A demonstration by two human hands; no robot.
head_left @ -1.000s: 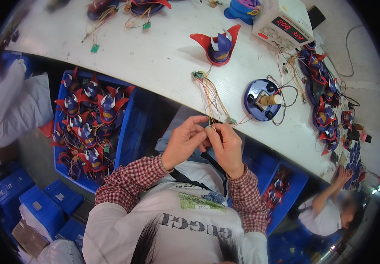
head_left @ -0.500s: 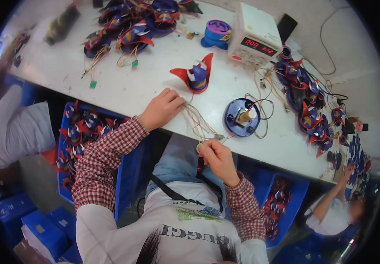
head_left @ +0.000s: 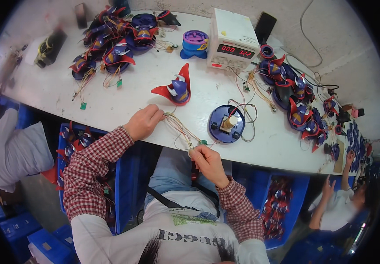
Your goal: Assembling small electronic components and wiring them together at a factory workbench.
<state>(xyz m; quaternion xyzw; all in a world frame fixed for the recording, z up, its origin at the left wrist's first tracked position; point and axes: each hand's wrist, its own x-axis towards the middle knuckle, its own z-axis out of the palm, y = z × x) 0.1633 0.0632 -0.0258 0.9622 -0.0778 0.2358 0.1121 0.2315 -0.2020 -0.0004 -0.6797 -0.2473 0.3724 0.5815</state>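
Note:
On the white table (head_left: 124,97) in front of me sits a purple toy head with a red pointed collar (head_left: 177,91). A bundle of thin coloured wires (head_left: 180,127) runs from beside it towards me. My left hand (head_left: 144,122) has its fingers closed on the far end of these wires, just below the toy. At the table's front edge my right hand (head_left: 210,165) pinches the near wire ends; a small pale tip shows at its fingers. A little green circuit board (head_left: 203,142) lies close by. Right of the wires stands a round blue base (head_left: 226,124) with a tan part on it.
A white power supply (head_left: 231,42) stands at the back, with a blue and purple round toy (head_left: 194,44) beside it. Toy heads are heaped at the back left (head_left: 110,39) and right (head_left: 298,103). Blue bins (head_left: 282,211) flank my legs. A co-worker (head_left: 337,207) sits at right.
The view has shifted, so the table's things appear further left. Both my hands keep their hold on the wires. The co-worker's hands at right have moved apart.

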